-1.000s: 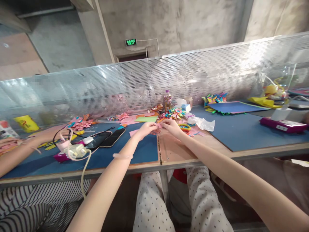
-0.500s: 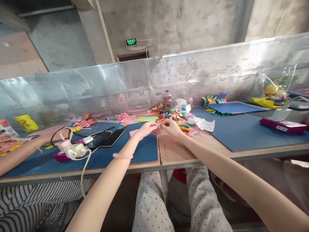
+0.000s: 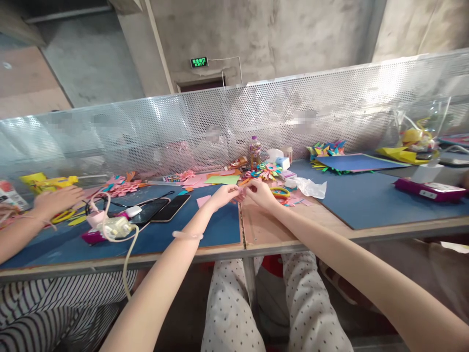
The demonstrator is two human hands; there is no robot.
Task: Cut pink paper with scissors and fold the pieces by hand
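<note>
My left hand and my right hand meet over the gap between the blue mat and the bare wood. The fingers of both are pinched around a small pink paper piece, mostly hidden by the fingertips. Just behind my hands are a light green sheet and a paper flower with several colours. Scissors with yellow handles lie to the right of my right hand, near a crumpled white tissue.
Phones and a power strip with cables lie left of my hands. Another person's hand is at the far left. A bottle stands behind, before a perforated metal screen. A purple box sits at right.
The other person's arm at the far left has moved, and the hand now shows beside the yellow packet. My own hands stay together in nearly the same place.
</note>
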